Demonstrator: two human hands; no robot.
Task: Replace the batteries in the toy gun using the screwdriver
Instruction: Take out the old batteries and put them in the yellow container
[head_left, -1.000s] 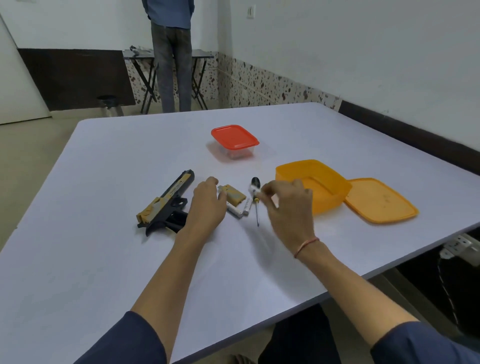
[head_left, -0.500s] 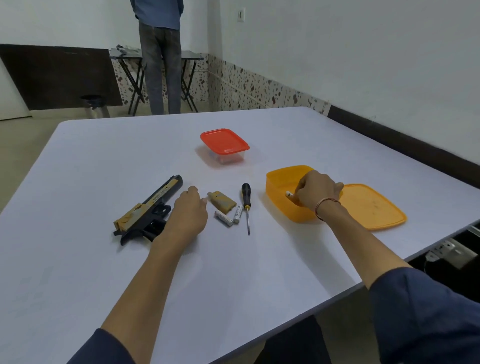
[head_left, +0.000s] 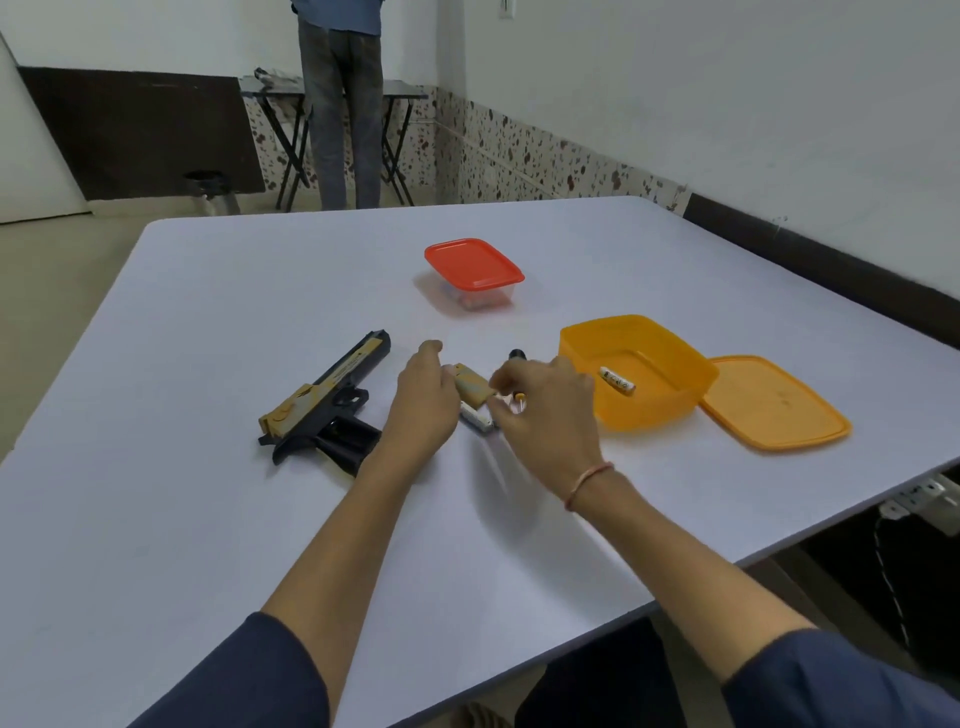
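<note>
Right hand (head_left: 545, 410) came back from the orange plastic tub (head_left: 649, 413) to the loose parts mid-table (head_left: 208, 519). One white cylindrical battery (head_left: 617, 382) now lay inside the tub, where that hand had been reaching half a second before. Left hand (head_left: 423, 405) had barely shifted. It rested on the table between the black-and-tan plastic toy gun (head_left: 327, 400) and the small tan battery cover (head_left: 472, 389), fingers loosely curled, holding nothing I could see.

Right hand hung knuckles-up over a second white battery (head_left: 475, 418) and the black-handled screwdriver (head_left: 518, 355), fingers bent down toward them. Motion blur there, so I couldn't tell whether it had pinched anything.

Toy gun lay on its side, left of both hands, grip toward the camera. The grip's battery bay looked open to me. Cover was off, just beside the left fingertips. Flat orange lid (head_left: 774, 402) lay right of the tub, up against it. Clear box with red lid (head_left: 474, 270) sat farther back, shut, contents too small to make out.

Step as I read it: clearing old batteries into the tub, one in, at least one left on the table. Next move called for a clean pinch on that battery without rolling it or knocking the screwdriver, then a short carry right to the tub. After that I'd expect fresh cells into the grip, cover back on, screw driven.
</note>
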